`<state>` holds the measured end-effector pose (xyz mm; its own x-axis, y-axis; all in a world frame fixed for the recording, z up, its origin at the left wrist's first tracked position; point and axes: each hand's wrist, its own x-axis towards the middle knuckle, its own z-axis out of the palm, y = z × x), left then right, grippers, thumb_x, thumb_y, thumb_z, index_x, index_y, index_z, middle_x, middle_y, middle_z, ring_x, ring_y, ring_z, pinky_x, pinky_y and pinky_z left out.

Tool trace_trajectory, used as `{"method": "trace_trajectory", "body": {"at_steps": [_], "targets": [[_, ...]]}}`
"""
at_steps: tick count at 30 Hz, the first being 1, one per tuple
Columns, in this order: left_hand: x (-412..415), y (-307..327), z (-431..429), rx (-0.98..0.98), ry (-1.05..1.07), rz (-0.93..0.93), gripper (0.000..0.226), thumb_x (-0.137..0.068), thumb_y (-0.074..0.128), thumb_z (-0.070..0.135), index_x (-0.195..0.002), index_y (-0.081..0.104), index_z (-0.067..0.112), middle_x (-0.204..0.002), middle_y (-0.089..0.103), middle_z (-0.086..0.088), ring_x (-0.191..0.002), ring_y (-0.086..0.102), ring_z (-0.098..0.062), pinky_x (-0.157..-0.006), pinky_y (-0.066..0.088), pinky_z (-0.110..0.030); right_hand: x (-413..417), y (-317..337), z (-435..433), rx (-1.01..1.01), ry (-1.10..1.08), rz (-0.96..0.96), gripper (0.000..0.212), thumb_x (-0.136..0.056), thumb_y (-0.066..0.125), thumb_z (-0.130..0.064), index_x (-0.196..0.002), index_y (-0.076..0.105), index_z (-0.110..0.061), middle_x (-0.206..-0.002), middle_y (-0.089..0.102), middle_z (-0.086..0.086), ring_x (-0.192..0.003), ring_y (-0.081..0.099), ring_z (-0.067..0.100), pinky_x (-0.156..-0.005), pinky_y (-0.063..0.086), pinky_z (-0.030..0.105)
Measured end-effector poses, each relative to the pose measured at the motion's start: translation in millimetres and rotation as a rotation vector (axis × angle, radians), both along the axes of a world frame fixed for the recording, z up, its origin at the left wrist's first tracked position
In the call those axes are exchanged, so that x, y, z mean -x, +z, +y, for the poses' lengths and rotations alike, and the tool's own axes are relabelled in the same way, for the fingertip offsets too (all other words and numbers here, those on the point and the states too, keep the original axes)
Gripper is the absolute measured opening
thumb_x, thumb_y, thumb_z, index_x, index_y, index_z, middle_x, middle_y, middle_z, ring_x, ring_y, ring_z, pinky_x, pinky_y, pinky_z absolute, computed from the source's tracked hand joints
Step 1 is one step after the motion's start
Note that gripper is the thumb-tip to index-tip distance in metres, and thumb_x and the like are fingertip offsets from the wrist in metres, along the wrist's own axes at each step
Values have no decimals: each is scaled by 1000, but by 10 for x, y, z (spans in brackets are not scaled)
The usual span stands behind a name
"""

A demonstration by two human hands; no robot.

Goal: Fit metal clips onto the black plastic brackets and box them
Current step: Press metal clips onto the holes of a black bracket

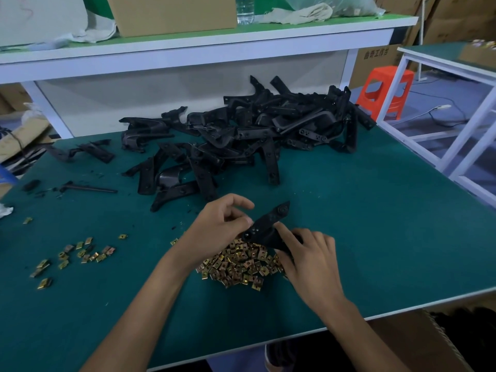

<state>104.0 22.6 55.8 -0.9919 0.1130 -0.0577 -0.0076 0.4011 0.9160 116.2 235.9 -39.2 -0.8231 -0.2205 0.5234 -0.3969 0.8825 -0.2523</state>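
1. Seen from above, a person's two bare hands meet over a green table (375, 224). Both hold one black bracket (271, 224).
2. The right hand (308, 256) has curled fingers wrapped round the bracket's near, lower part. The bracket's free end slants up and away from that grip.
3. The left hand (222, 226) is also curled. Its thumb and forefinger pinch the bracket's edge beside a round hole, just left of the right hand's grip. I cannot tell whether a clip sits between those fingertips.
4. Directly under the grip is the clip pile (239, 264), a mound of small brass-coloured metal clips. The bracket's underside is touching it or nearly so.
5. Well to the left of the grip, loose clips (80, 255) lie scattered on the table.
6. Beyond the grip, farther from the person, is a large bracket heap (255, 130). No clips show on these.
7. Below and to the right of the grip, past the table's near edge, is an open cardboard box (418, 342). Dark shapes show inside it, perhaps finished brackets, but it is too dim to be sure.
8. As a judgement, one bracket is at the clip-fitting step. The heap and the pile are both large, so most of the fitting and boxing seems left to do.
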Motion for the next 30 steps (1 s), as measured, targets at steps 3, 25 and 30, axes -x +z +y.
{"method": "trace_trajectory", "body": {"at_steps": [3, 25, 30], "targets": [[13, 27, -39, 22, -13, -1, 21, -94, 67, 22, -111, 64, 34, -93, 76, 2, -90, 70, -25, -90, 57, -48, 6, -7, -3, -2, 7, 8, 57, -85, 79, -27, -139, 61, -23, -100, 66, 1, -88, 58, 26, -80, 44, 42], [34, 23, -87, 57, -56, -37, 26, -92, 69, 20, -113, 64, 33, -90, 77, 1, -87, 72, -24, -86, 60, -47, 3, -1, -6, -19, 17, 7, 56, -85, 79, -26, -139, 61, -23, -100, 66, 1, -88, 58, 26, -81, 38, 40], [22, 12, -85, 133, -56, -6, 25, -93, 68, 23, -111, 63, 38, -90, 76, 10, -83, 71, -12, -79, 59, -37, 4, -8, -14, -33, 17, 27, 57, -85, 80, -26, -138, 62, -22, -100, 66, 0, -88, 58, 26, -80, 38, 40]]}}
